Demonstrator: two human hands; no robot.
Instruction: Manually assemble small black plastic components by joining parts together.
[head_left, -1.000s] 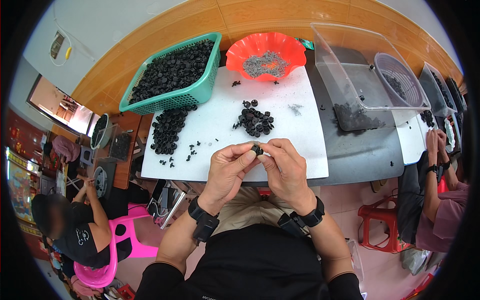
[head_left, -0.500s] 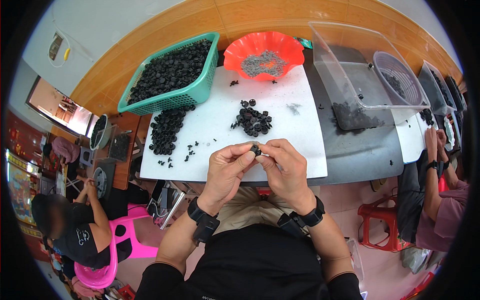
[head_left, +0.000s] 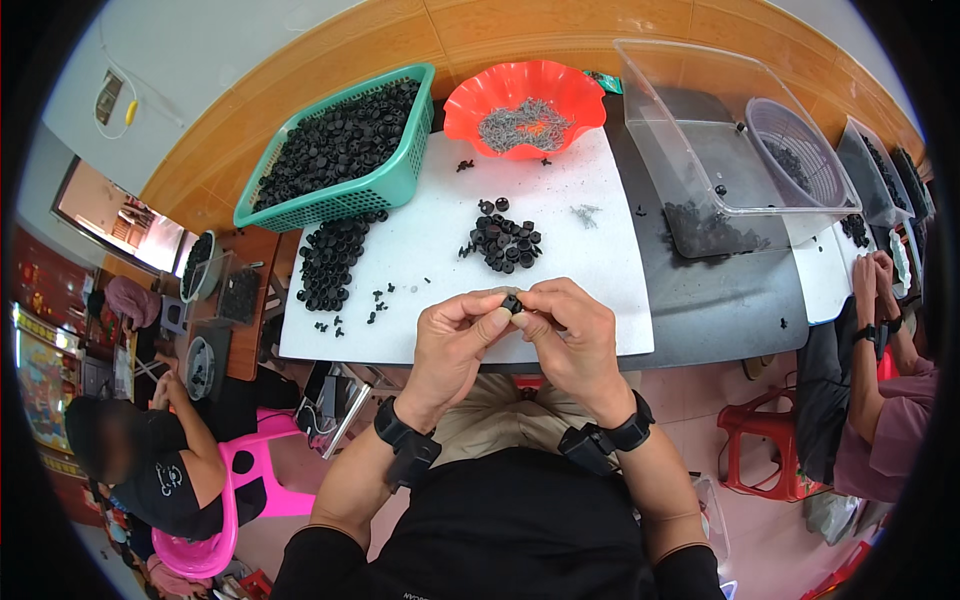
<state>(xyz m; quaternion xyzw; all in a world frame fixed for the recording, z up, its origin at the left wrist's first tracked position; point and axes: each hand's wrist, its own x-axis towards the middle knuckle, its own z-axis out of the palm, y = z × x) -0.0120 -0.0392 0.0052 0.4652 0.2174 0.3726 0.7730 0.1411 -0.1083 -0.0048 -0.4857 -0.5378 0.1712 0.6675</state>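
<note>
A small round black plastic part (head_left: 512,304) is pinched between my two hands, just over the near edge of the white board (head_left: 590,290). My left hand (head_left: 458,335) grips it from the left with thumb and fingers. From the right, my right hand (head_left: 568,335) closes on the same part, and the fingertips hide much of it. Beyond my hands lies a small heap of black round parts (head_left: 505,243). To the left, a larger cluster of such parts (head_left: 330,265) spreads over the board, with several tiny black pieces (head_left: 378,305) beside it.
A green basket (head_left: 330,203) full of black parts stands at the back left. Beside it is a red wavy-rimmed bowl (head_left: 470,135) of small grey pieces. A clear plastic bin (head_left: 690,170) stands right, holding a grey basket (head_left: 835,185). Other people sit at both sides.
My hands stay at nearly the same spot, still pinching the black part, which looks slightly turned. The person at the left has shifted their hands away from the bowl.
</note>
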